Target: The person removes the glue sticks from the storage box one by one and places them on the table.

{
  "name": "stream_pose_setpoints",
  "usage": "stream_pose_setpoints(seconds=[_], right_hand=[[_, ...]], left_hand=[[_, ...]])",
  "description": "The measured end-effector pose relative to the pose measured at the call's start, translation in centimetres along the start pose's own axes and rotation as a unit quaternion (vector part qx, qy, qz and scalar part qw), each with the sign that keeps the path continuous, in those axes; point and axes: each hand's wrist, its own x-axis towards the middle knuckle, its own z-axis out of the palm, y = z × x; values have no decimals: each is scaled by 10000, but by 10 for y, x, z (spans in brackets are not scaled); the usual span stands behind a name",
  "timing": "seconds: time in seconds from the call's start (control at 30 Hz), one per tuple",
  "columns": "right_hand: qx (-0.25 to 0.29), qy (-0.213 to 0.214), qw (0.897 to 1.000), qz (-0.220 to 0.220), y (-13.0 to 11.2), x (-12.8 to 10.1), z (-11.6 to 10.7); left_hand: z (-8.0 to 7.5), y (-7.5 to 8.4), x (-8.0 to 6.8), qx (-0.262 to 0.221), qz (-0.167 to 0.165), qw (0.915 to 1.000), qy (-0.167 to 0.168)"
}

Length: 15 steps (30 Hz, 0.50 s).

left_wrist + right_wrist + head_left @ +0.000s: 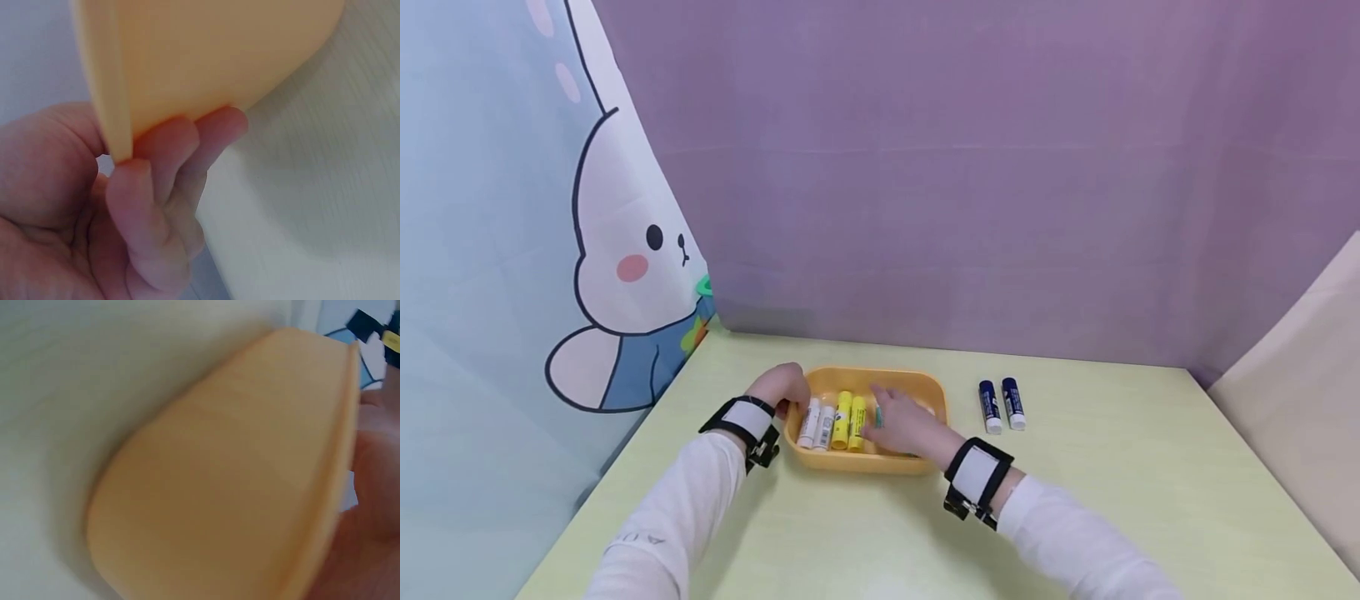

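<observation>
A shallow orange plastic basket (865, 463) stands on the table. Inside, at its left, two white glue sticks (808, 423) and two yellow glue sticks (842, 421) lie side by side. At the basket's left end my left hand (781, 387) grips the rim, with thumb and fingers on either side of the wall (219, 56). My right hand (910, 423) reaches over the basket's right half, thumb and fingers apart around a teal-marked stick (879, 417) that it mostly hides. I cannot tell whether the fingers pinch it. The right wrist view shows mainly the basket's outer wall (212, 469).
To the right of the basket, two dark blue glue sticks (990, 407) with white ends lie on the pale green table (1090, 500). A purple curtain (970, 183) hangs behind the table's far edge. A cartoon-printed cloth (490, 292) hangs on the left.
</observation>
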Motion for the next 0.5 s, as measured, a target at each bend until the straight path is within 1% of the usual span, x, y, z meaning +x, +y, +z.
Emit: stream_pose_setpoints(seconds=[0.1,0.3,0.4,0.5], right_hand=[[74,40,9999,68,0,5,8],[-32,192,9998,16,4,12,19],[-49,377,9993,-26,7,14,22],[42,564,9984,21,10,18,25]], left_hand=[[0,0,-1,5,11,10000,22],[0,-1,-4,-51,70,9999,61],[0,-1,-5,-37,114,9999,55],[0,-1,-5,-6,135,9999,49]])
